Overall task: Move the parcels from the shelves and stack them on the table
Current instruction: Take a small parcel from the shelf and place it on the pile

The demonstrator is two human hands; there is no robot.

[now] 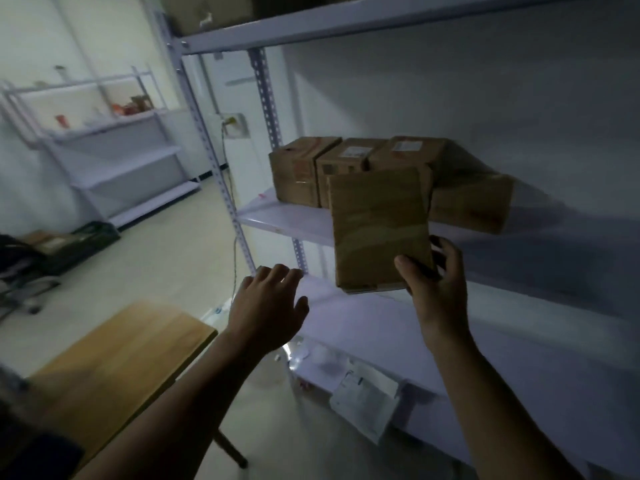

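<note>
My right hand [433, 271] grips the lower right corner of a brown cardboard parcel [379, 230], held upright in the air in front of the white metal shelf [277, 216]. Several more brown parcels [301, 171] stand in a row at the back of that shelf, and one lies flat to the right [474, 206]. My left hand [268, 306] hovers with fingers spread, left of and below the held parcel, touching nothing. The wooden table [114, 368] is at the lower left with nothing on its visible top.
A lower shelf holds white packets and papers [360, 393]. The shelf's perforated upright post [221, 188] stands left of the parcels. A second white rack [114, 143] with small items is against the far wall. A dark crate [83, 240] and chair base sit on the floor at left.
</note>
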